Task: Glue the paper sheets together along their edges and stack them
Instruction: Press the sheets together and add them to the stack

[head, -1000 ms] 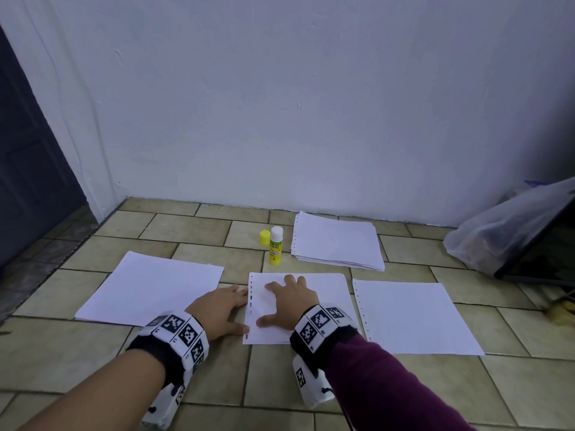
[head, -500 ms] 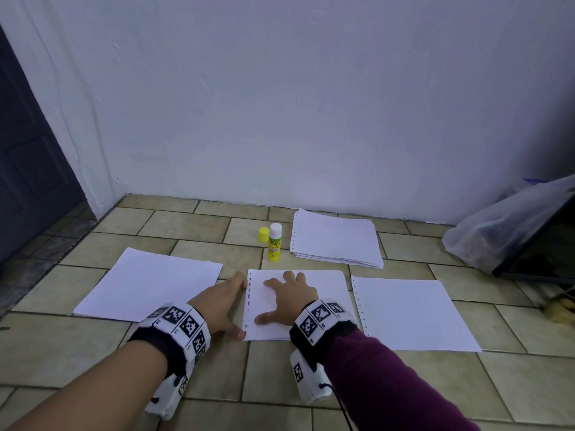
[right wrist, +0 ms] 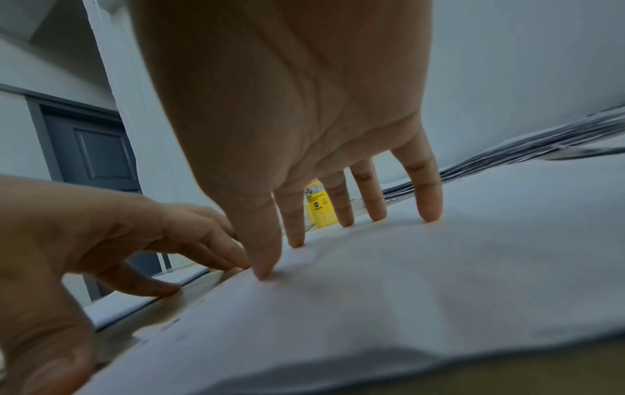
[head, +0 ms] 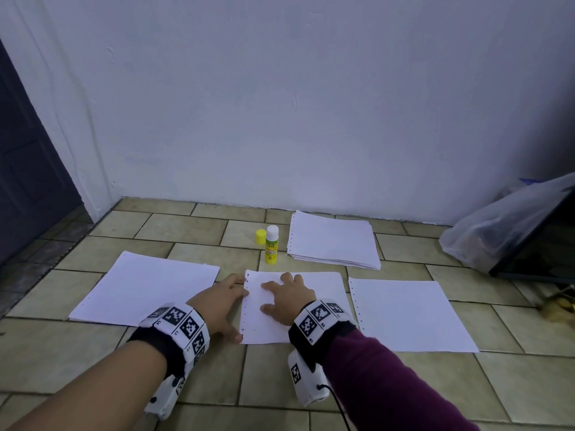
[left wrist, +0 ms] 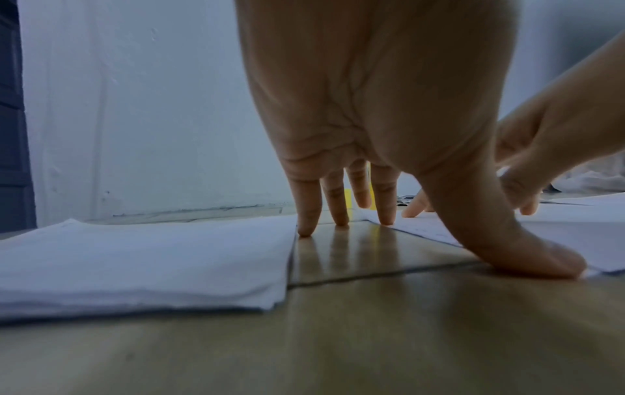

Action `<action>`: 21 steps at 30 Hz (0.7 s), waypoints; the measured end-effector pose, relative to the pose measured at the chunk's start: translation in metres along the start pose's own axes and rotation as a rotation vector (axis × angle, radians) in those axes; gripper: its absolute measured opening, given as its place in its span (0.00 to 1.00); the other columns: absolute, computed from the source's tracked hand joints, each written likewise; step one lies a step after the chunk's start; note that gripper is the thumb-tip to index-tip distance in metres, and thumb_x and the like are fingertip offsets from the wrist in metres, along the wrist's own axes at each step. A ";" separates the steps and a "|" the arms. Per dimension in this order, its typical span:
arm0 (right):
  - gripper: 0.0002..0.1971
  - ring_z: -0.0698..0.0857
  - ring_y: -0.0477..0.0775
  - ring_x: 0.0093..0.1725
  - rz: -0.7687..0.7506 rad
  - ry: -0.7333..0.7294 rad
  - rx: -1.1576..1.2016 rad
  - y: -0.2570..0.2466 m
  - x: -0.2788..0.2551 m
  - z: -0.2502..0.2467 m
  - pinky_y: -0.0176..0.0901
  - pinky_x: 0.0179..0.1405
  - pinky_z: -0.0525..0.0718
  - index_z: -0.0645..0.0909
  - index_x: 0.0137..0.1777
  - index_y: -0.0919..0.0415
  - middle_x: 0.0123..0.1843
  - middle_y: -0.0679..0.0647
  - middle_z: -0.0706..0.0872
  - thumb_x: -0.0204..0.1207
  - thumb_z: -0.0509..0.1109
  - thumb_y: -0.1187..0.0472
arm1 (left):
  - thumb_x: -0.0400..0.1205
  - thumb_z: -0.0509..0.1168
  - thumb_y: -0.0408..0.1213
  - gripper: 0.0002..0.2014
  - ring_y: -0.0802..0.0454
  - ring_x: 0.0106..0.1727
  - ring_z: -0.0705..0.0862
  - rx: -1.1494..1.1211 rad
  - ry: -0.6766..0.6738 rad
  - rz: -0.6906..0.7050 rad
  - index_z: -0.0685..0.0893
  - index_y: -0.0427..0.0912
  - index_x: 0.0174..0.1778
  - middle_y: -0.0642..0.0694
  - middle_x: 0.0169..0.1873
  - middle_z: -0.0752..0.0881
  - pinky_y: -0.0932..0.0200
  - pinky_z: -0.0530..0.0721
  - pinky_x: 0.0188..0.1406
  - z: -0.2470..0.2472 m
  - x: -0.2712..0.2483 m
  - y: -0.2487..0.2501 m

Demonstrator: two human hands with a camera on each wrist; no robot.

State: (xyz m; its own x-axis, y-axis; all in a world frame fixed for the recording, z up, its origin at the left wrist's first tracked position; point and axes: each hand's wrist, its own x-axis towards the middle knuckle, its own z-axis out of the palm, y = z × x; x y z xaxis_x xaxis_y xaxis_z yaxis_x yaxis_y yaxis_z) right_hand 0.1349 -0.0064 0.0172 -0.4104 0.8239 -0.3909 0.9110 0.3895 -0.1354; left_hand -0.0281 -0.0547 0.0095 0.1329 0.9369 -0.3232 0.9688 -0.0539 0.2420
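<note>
Now we press the middle white punched paper sheet [head: 292,309] flat on the tan tiled floor [head: 270,374] | left hand [head: 222,301] spread, fingertips at its punched edge | right hand [head: 287,298] splayed flat on top | next, we judge: fetch uncapped yellow glue stick [head: 271,244] beyond | paper stack [head: 334,241] farther back.

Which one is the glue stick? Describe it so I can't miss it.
Find the thick paper stack near the back wall. Just left of it the glue stick stands upright: a yellow tube, white on top, with its loose yellow cap beside it.
</note>
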 end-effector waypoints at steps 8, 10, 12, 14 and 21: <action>0.33 0.60 0.59 0.77 0.014 0.018 0.002 -0.005 0.004 0.000 0.59 0.67 0.73 0.61 0.79 0.44 0.76 0.55 0.62 0.76 0.68 0.46 | 0.71 0.70 0.66 0.42 0.53 0.71 0.71 0.017 -0.049 -0.062 0.68 0.46 0.75 0.51 0.72 0.70 0.55 0.73 0.69 -0.014 0.006 0.014; 0.34 0.61 0.59 0.76 0.017 0.033 0.004 -0.006 0.005 0.001 0.60 0.66 0.74 0.60 0.78 0.47 0.75 0.55 0.63 0.74 0.70 0.45 | 0.71 0.70 0.65 0.41 0.52 0.69 0.71 0.074 -0.024 -0.089 0.67 0.47 0.75 0.50 0.70 0.71 0.54 0.75 0.65 -0.013 0.008 0.021; 0.37 0.63 0.59 0.74 0.028 0.064 0.014 -0.007 0.006 0.003 0.58 0.64 0.75 0.59 0.78 0.51 0.73 0.56 0.65 0.72 0.71 0.45 | 0.70 0.73 0.61 0.46 0.49 0.73 0.68 0.150 -0.014 -0.088 0.61 0.48 0.79 0.48 0.73 0.66 0.51 0.75 0.68 -0.009 0.011 0.026; 0.38 0.64 0.60 0.74 0.045 0.073 -0.002 -0.009 0.008 0.004 0.57 0.63 0.75 0.58 0.78 0.53 0.73 0.57 0.66 0.72 0.72 0.46 | 0.70 0.75 0.59 0.47 0.47 0.75 0.65 0.210 -0.022 -0.096 0.60 0.47 0.80 0.47 0.74 0.64 0.49 0.76 0.68 -0.007 0.013 0.030; 0.37 0.58 0.58 0.82 -0.093 0.032 -0.046 -0.009 0.011 0.002 0.65 0.78 0.56 0.57 0.81 0.60 0.83 0.57 0.56 0.77 0.69 0.50 | 0.68 0.75 0.60 0.49 0.48 0.75 0.64 0.236 -0.036 -0.108 0.58 0.49 0.81 0.49 0.74 0.64 0.49 0.77 0.64 -0.009 0.013 0.029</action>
State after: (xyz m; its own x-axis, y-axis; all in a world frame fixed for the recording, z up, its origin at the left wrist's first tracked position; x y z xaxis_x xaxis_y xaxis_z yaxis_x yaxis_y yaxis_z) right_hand 0.1227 -0.0017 0.0122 -0.4951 0.7955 -0.3494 0.8662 0.4832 -0.1274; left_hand -0.0005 -0.0409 0.0204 0.0291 0.9290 -0.3690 0.9992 -0.0372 -0.0148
